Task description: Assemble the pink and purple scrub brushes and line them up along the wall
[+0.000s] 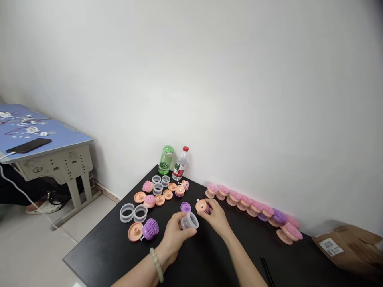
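My left hand point(174, 236), with a pale bead bracelet at its wrist, is closed around a clear plastic ring point(189, 221). Just right of it, my right hand point(216, 217) grips a peach brush part point(201, 206) with a small white pin on top and purple bristles underneath. A purple disc point(186, 207) lies on the black table behind my left hand. Farther left are loose clear rings point(127, 212), peach discs point(135, 231), pink bristle heads point(149, 200) and a purple bristle head point(150, 229).
A row of mostly pink brushes point(244, 202) runs along the wall on the right. A green bottle point(165, 160) and a red-capped bottle point(180, 164) stand at the back corner. A brown package point(353, 245) and a black pen point(267, 271) are at the right.
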Demonstrator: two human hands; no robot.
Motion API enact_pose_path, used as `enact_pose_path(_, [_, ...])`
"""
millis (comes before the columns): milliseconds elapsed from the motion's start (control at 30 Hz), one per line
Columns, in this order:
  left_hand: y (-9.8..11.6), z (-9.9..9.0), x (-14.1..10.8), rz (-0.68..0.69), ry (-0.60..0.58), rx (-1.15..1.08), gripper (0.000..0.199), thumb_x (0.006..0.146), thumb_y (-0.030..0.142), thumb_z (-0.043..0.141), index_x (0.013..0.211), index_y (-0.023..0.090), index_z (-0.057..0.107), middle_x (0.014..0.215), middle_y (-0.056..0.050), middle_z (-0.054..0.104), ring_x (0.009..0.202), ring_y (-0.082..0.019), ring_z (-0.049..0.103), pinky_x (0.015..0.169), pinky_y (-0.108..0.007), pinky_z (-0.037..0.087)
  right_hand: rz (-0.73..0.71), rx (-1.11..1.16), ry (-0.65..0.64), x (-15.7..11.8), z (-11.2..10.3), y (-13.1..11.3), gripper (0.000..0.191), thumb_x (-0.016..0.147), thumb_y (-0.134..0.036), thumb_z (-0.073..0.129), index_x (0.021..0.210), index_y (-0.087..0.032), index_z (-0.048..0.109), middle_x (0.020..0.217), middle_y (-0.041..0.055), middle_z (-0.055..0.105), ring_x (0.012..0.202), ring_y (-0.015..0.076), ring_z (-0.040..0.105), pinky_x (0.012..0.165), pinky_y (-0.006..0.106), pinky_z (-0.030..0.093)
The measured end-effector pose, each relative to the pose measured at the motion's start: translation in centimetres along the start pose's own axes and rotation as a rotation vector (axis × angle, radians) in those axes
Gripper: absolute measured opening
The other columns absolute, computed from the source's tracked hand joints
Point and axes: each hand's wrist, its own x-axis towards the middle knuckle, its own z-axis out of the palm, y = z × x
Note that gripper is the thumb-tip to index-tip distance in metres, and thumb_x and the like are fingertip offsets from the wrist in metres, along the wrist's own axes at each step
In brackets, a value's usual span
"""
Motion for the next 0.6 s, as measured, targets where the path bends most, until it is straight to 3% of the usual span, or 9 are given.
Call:
enact_pose_path(167, [0.3, 0.6, -0.6, 0.006, -0.096, 0.042, 0.057, 0.052, 0.024, 0.093, 0.100, 0.017, 0.063, 0.087, -0.001, 0.067, 0.079, -0.016, 0.060, 0.072, -0.025, 0.044, 0.091, 0.096, 0.024, -7.6, -2.8, -2.9, 0.036, 0.067, -0.023, 0.073, 0.102, -0.025, 0.065, 0.100, 0.0015, 0.070, 0.091, 0.0242, 0.069, 0.081, 0.036, 0.055])
enact_pose_path(267, [0.5, 0.9, -1.0, -0.013, -0.196, 0.164, 0.052, 0.053, 0.020, 0.091, 0.093, 0.018, 0.059, 0.078, 0.002, 0.065, 0.071, -0.014, 0.057, 0.064, -0.024, 0.041, 0.137, 0.158, 0.039, -10.6, -3.9, -4.4, 0.032, 0.066, -0.018, 0.073, 0.097, -0.026, 0.068, 0.096, 0.0014, 0.070, 0.089, 0.0242, 0.068, 0.080, 0.034, 0.055])
enact_pose_path(433, [0.1, 0.8, -0.9, 0.067, -0.225, 0.451, 0.047, 0.053, 0.014, 0.090, 0.091, 0.018, 0.062, 0.086, 0.001, 0.064, 0.077, -0.016, 0.057, 0.073, -0.027, 0.042, 0.087, 0.163, 0.121, -12.3, -3.8, -5.0, 0.040, 0.065, -0.016, 0.077, 0.103, -0.025, 0.070, 0.110, 0.0072, 0.068, 0.101, 0.0278, 0.066, 0.087, 0.036, 0.056])
enact_pose_path(600, [0.0, 0.7, -1.1, 0.198, -0.311, 0.597, 0.049, 0.054, 0.031, 0.094, 0.094, 0.019, 0.068, 0.093, -0.001, 0.062, 0.081, -0.018, 0.054, 0.073, -0.028, 0.041, 0.020, 0.133, 0.145, -13.0, -3.1, -5.5, 0.048, 0.063, -0.011, 0.081, 0.107, -0.026, 0.070, 0.109, 0.0049, 0.069, 0.101, 0.0265, 0.068, 0.089, 0.035, 0.056])
